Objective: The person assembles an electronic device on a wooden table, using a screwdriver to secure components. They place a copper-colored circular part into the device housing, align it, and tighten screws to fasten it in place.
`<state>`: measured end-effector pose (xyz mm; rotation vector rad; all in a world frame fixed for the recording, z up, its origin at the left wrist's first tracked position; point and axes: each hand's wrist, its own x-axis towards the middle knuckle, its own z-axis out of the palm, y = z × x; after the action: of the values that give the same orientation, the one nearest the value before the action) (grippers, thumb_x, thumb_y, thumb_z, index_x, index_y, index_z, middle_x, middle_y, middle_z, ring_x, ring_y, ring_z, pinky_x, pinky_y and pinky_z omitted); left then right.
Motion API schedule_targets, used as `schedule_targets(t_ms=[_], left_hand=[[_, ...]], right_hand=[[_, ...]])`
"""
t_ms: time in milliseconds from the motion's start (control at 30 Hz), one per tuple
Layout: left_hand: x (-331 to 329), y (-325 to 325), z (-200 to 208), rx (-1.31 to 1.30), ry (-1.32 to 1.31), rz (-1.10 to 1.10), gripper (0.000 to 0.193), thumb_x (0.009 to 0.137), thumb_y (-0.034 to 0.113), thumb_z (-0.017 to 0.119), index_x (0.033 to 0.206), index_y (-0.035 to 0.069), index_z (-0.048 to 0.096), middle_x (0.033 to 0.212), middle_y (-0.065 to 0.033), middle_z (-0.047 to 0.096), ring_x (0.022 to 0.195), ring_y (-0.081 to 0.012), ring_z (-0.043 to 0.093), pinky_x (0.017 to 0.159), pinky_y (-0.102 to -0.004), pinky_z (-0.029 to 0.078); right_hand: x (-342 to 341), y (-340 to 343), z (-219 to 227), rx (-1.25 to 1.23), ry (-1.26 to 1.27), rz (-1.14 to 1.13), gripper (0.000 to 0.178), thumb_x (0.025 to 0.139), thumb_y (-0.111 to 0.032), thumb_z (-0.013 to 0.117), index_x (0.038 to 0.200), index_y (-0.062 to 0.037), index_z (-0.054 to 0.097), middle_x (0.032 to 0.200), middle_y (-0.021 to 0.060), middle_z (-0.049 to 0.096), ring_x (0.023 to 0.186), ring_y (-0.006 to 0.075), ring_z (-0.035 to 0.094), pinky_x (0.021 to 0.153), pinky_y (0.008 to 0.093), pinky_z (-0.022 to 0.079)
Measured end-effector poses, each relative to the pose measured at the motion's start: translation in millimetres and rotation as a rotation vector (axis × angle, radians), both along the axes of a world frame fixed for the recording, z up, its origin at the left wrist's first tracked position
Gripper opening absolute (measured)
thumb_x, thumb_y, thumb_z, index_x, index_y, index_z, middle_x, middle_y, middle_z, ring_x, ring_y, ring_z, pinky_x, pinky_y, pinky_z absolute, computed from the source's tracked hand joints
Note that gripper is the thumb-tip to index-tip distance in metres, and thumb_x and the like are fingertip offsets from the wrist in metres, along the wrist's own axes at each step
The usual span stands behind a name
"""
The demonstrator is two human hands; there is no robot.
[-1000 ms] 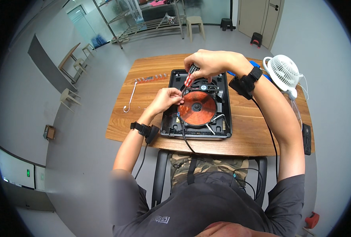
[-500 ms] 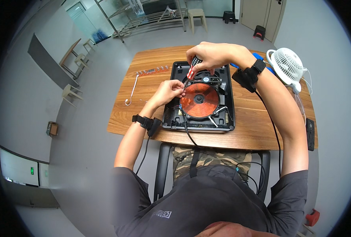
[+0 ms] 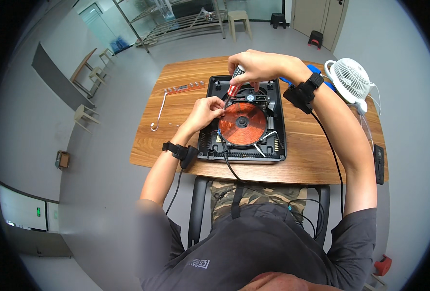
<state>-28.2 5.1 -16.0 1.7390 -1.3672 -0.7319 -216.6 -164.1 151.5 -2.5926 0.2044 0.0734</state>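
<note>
My right hand (image 3: 259, 68) is closed round the handle of a screwdriver (image 3: 233, 90), which has red and white stripes and a dark dotted end. The screwdriver slants down to the upper left rim of a round copper coil (image 3: 244, 133). At that spot my left hand (image 3: 206, 113) pinches with its thumb and fingers, close against the shaft's lower end. What sits between those fingertips is too small to tell. The coil lies inside an open black appliance housing (image 3: 282, 140), with wires and a black cable around it. My left fingers hide the screwdriver's tip.
Left of the housing lies a narrow circuit board (image 3: 186, 88) with a white cable (image 3: 159, 114) on the wooden table (image 3: 161, 155). A white fan (image 3: 350, 81) stands at the far right, beside a blue object (image 3: 315, 70). A black strip-shaped object (image 3: 379, 165) lies along the right edge.
Both hands stay at the coil's upper left rim. The screwdriver handle has turned slightly in my right hand, showing more stripes. The whole view has shifted a little.
</note>
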Motion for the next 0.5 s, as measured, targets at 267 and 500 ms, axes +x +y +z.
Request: schedule_targets(t_ms=[267, 500], left_hand=[[-0.1, -9.3, 3.3, -0.117, -0.136, 0.053, 0.019, 0.089, 0.004, 0.076, 0.108, -0.001, 0.074, 0.092, -0.0092, 0.079, 0.089, -0.0127, 0.074, 0.081, -0.0285, 0.059], [-1.7, -24.5, 10.1, -0.141, -0.183, -0.011, 0.029, 0.087, 0.011, 0.079, 0.113, 0.001, 0.075, 0.105, -0.0159, 0.077, 0.103, -0.0207, 0.074, 0.092, -0.0348, 0.056]], right_hand=[[5.9, -20.0, -4.1, 0.077, -0.086, 0.053, 0.042, 0.096, -0.029, 0.074, 0.116, 0.0043, 0.057, 0.09, 0.0167, 0.074, 0.066, 0.0221, 0.074, 0.061, 0.034, 0.06], [10.7, -24.1, 0.4, 0.012, -0.21, -0.013, 0.039, 0.099, -0.029, 0.072, 0.113, 0.0041, 0.058, 0.085, 0.018, 0.075, 0.063, 0.0219, 0.074, 0.059, 0.0341, 0.059]])
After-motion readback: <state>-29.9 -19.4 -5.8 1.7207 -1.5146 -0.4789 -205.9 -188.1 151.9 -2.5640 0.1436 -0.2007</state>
